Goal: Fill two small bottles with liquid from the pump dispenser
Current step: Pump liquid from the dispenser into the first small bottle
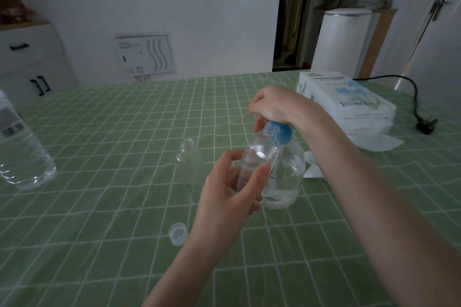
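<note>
The clear pump dispenser (287, 177) with a blue pump head (280, 133) stands on the green checked tablecloth, partly filled with clear liquid. My right hand (277, 104) rests on top of the pump head, fingers curled down over it. My left hand (229, 192) grips a small clear bottle (259, 157) and holds it tilted, its mouth up at the blue spout. A second small clear bottle (188, 156) stands uncapped on the cloth just left of them. A small translucent cap (177, 233) lies near my left wrist.
A large clear water bottle (20, 152) stands at the left edge. A white tissue pack (346, 99) with loose tissues (374, 139) lies at the back right, a black power cord (421, 117) beyond it. The table (112, 132) reaches the far wall.
</note>
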